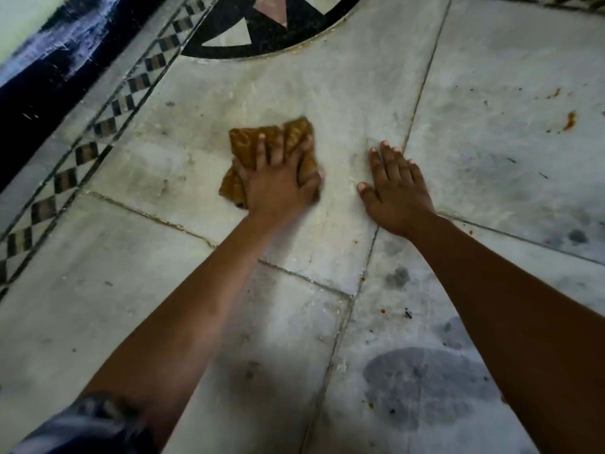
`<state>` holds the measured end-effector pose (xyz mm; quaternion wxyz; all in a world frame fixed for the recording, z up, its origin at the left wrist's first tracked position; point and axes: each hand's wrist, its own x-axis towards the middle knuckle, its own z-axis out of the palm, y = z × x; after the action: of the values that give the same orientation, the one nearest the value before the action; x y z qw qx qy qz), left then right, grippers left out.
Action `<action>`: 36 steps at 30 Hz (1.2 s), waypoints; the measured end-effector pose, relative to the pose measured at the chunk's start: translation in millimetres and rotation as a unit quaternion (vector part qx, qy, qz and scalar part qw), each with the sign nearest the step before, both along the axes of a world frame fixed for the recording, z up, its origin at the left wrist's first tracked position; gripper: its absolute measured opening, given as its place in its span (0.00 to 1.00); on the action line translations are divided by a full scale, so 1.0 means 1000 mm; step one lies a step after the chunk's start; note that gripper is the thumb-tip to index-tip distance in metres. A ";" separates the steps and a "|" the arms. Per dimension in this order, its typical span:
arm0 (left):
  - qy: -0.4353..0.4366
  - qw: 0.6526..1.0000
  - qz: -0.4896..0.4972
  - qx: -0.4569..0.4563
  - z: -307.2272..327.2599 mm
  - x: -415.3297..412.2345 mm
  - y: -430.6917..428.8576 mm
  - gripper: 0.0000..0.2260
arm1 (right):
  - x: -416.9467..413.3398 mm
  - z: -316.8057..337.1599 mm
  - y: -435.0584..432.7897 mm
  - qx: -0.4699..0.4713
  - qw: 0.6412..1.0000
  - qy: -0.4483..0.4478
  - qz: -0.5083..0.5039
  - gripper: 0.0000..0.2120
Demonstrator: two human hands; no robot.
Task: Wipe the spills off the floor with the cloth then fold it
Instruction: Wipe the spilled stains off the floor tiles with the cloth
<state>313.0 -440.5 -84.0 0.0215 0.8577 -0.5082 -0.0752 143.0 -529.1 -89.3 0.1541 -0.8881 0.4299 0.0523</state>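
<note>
A crumpled brown-yellow cloth (244, 144) lies on the pale marble floor (343, 103) in the upper middle of the view. My left hand (278, 181) presses down on it, fingers spread over the fabric and thumb curled around its right edge. My right hand (396, 188) rests flat on the bare floor to the right of the cloth, palm down, fingers apart, holding nothing. Orange-brown spill marks (569, 121) show on the tile at the far right, and a small orange drop (382, 310) lies near the lower middle.
A dark wet patch (422, 385) spreads on the tile at the lower right. A black and white checkered border (98, 126) runs diagonally at the left beside a dark skirting (39, 93). A black circular inlay (271, 31) sits at the top.
</note>
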 end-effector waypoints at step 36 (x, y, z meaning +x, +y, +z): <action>-0.018 0.990 -0.139 0.014 0.000 -0.056 0.052 0.28 | -0.023 0.003 -0.004 0.076 0.994 -0.057 -0.045 0.24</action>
<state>256.6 -388.0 -83.9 -0.0106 0.7802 -0.6216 -0.0694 120.5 -532.6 -86.3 0.2481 -0.8549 0.4548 0.0270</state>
